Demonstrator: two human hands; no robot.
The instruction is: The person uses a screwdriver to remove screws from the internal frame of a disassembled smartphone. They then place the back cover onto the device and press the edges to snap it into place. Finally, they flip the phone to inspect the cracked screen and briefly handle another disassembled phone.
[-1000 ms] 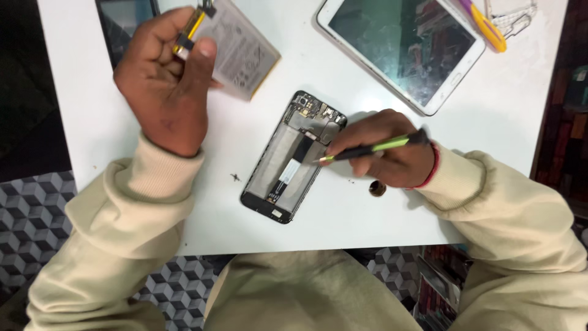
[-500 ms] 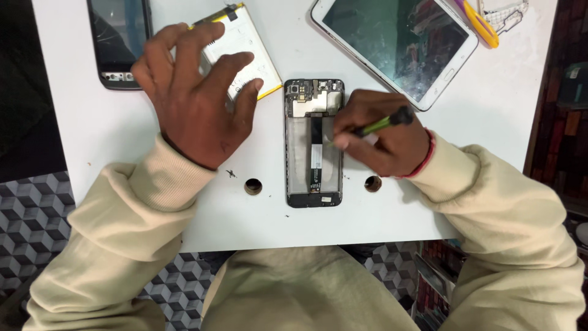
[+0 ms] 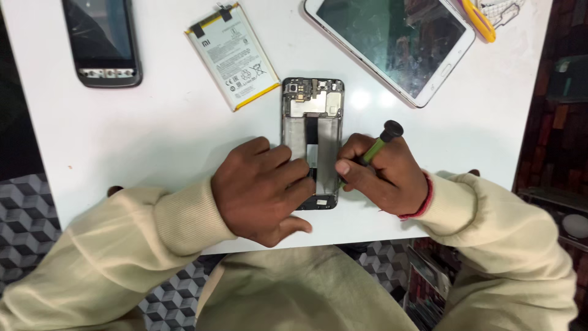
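Here the opened phone (image 3: 312, 122) is laid on the white table (image 3: 153, 141) with its long axis running away from the person, camera end farthest. Its lower half is pressed flat by the left hand (image 3: 263, 187), fingers spread, while a green screwdriver (image 3: 375, 149) is gripped tightly in the right hand (image 3: 383, 175) at the phone's right edge.

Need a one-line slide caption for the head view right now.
Left hand steadies an opened phone frame while the right hand works a green screwdriver into it; the removed battery lies nearby.

Glossy white table (image 3: 184, 135), bare-metal phone frame (image 3: 311, 132), glassy tablet (image 3: 392, 43).
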